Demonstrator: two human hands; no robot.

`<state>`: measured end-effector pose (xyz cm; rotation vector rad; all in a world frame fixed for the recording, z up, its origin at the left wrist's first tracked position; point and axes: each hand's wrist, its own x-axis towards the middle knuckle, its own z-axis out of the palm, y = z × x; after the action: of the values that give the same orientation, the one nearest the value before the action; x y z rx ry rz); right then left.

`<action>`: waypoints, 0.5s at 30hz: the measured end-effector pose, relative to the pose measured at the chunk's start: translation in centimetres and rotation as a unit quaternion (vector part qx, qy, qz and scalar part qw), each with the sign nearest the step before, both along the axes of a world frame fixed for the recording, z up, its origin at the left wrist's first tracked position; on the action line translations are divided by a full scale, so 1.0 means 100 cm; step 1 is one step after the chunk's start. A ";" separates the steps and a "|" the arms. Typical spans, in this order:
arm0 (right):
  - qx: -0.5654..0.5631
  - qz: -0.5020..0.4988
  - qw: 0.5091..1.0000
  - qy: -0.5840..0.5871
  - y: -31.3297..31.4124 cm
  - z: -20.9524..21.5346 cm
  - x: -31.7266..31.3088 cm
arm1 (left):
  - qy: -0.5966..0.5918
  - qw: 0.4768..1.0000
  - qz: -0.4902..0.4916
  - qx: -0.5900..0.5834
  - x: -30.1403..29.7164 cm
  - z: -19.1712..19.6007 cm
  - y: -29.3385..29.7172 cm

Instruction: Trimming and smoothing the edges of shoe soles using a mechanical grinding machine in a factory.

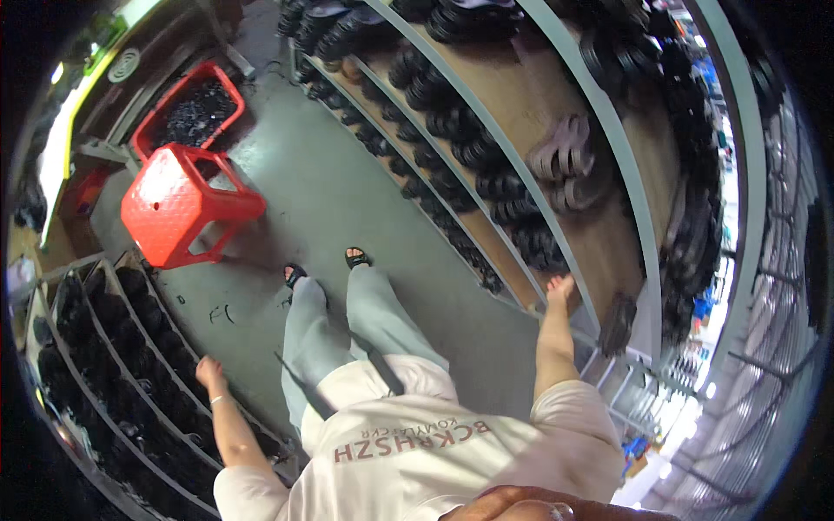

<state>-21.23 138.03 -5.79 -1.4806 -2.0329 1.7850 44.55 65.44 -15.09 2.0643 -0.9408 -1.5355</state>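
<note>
Standing in the aisle now, sandalled feet on the grey floor (347, 174). Right hand (560, 288), right of centre, rests on the grey rail (599, 323) of the big shelf rack, its fingers bunched narrow against the edge, holding nothing I can make out. Left hand (208, 372), lower left, hangs loosely curled and empty beside the low rack of dark soles (130, 365). Red stool (187, 204) and red crate (193, 111) sit upper left.
</note>
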 end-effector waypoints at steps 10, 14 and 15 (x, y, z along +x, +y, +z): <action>0.529 0.445 0.651 -0.313 0.171 -0.079 -0.085 | -0.174 0.941 -0.206 0.205 -0.028 0.115 0.150; 0.508 0.430 0.651 -0.365 0.210 -0.105 -0.082 | -0.156 0.920 -0.248 0.259 -0.081 0.117 0.194; 0.506 0.426 0.645 -0.384 0.217 -0.110 -0.077 | -0.146 0.924 -0.244 0.257 -0.090 0.117 0.198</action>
<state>-28.96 159.75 -16.76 -0.8804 -3.4782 -0.4932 35.55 85.28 -3.41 2.6223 -1.3577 -1.9181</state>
